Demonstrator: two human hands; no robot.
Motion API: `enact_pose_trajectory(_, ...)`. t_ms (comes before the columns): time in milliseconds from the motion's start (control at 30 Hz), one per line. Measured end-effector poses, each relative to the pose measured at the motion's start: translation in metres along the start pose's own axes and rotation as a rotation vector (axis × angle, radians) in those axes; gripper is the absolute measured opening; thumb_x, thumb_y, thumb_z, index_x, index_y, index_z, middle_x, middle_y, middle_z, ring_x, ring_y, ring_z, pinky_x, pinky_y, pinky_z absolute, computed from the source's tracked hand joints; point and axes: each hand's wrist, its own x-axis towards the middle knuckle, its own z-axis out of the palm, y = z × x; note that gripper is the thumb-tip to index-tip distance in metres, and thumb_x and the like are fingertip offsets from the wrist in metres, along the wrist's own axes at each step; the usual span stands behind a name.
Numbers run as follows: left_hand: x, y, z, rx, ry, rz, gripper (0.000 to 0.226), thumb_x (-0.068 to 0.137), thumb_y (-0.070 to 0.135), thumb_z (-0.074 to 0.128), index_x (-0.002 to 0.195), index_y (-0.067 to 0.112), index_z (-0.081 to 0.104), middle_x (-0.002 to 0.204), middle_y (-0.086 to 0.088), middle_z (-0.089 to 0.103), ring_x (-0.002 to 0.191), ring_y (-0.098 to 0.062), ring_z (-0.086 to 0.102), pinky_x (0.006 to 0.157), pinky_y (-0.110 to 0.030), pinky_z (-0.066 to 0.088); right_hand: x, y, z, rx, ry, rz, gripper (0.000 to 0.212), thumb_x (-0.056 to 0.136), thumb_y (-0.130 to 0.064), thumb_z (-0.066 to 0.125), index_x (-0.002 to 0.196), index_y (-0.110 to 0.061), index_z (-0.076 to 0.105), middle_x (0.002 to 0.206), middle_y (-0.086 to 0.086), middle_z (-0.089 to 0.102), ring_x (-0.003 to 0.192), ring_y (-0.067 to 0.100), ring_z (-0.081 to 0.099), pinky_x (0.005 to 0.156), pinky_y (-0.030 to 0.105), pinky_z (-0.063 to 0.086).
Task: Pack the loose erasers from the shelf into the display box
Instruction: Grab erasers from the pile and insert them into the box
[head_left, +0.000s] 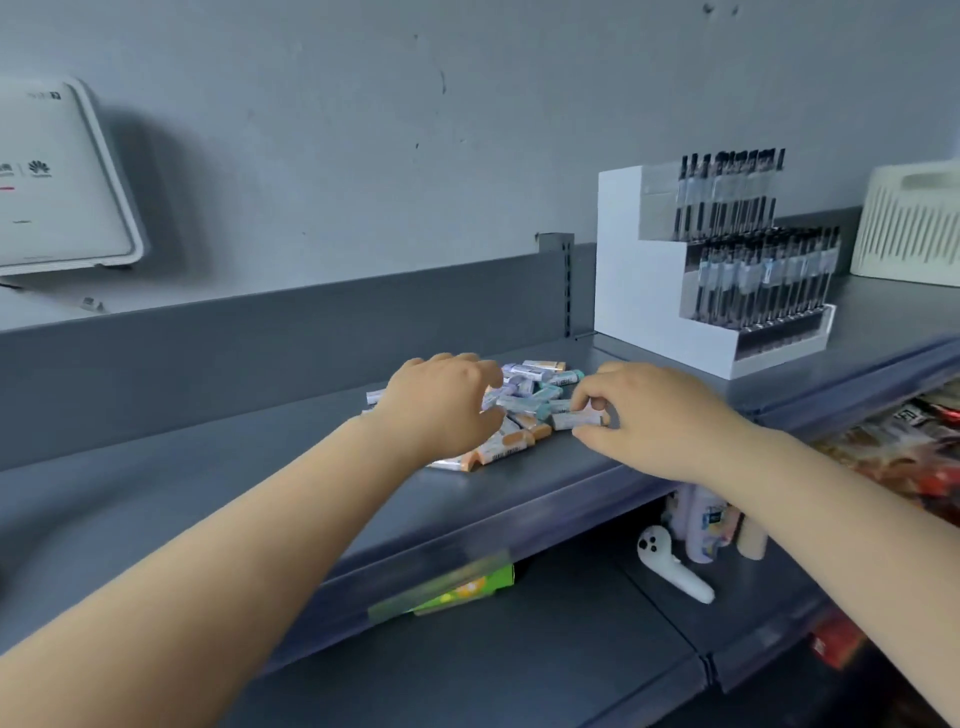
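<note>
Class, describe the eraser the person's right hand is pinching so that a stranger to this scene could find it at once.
Start at the white tiered pen display on the grey shelf, then look left and nearer to the heap of loose erasers. At its right edge, one pale wrapped eraser is pinched by the right hand, unlike the others.

A pile of erasers (519, 410) lies on the shelf (260, 467), between both hands. Right and behind stands a pen display (711, 270), with a basket (909, 228) farther right.

Matt shelf (218, 467); erasers (524, 400) seemingly paper-sleeved.
</note>
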Motion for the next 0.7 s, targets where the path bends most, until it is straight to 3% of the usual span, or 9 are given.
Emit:
enact_pose_trajectory(100,0.035,-0.011,0.005,-0.011,-0.04,-0.01,0.033,0.09,0.036,0.046,0.121,0.025,0.051,0.122,0.003,0.057,0.11,-0.022,0.053,0.083,-0.031,0.039,0.022,0.02,0.004,0.057,-0.027,0.015,0.025,0.086,-0.042,0.051,0.106,-0.03,0.058,0.104,-0.011,0.054,0.096,0.013,0.051,0.079,0.032,0.045)
enact_pose_trajectory(200,0.064,-0.023,0.011,0.022,-0.088,-0.002,0.032,0.09,0.038,0.048,0.12,0.025,0.052,0.121,0.005,0.057,0.108,-0.019,0.054,0.079,-0.028,0.038,0.049,0.037,0.01,0.085,-0.021,0.018,0.021,0.085,-0.039,0.053,0.101,-0.029,0.061,0.096,-0.012,0.054,0.093,0.011,0.05,0.077,0.031,0.044)
enact_pose_trajectory(400,0.102,-0.04,0.03,0.011,-0.229,-0.011,0.035,0.089,0.033,0.052,0.123,0.026,0.05,0.122,0.007,0.056,0.104,-0.017,0.055,0.082,-0.031,0.048,0.094,0.06,0.029,0.175,-0.05,0.036,0.014,0.082,-0.038,0.057,0.092,-0.03,0.062,0.087,-0.015,0.056,0.082,0.009,0.051,0.074,0.029,0.046)
enact_pose_trajectory(533,0.121,-0.049,0.044,-0.055,-0.286,-0.023,0.034,0.089,0.032,0.052,0.122,0.027,0.051,0.121,0.008,0.056,0.097,-0.014,0.053,0.08,-0.029,0.047,0.125,0.064,0.042,0.265,-0.105,0.023,0.015,0.083,-0.033,0.06,0.092,-0.023,0.065,0.092,-0.008,0.061,0.082,0.011,0.054,0.076,0.03,0.048)
enact_pose_trajectory(700,0.137,-0.058,0.057,-0.143,-0.382,-0.042,0.032,0.09,0.031,0.054,0.122,0.026,0.053,0.121,0.006,0.056,0.103,-0.016,0.055,0.09,-0.031,0.048,0.154,0.065,0.06,0.263,-0.181,-0.023,0.022,0.083,-0.037,0.06,0.092,-0.018,0.068,0.09,-0.007,0.065,0.082,0.012,0.057,0.075,0.027,0.047)
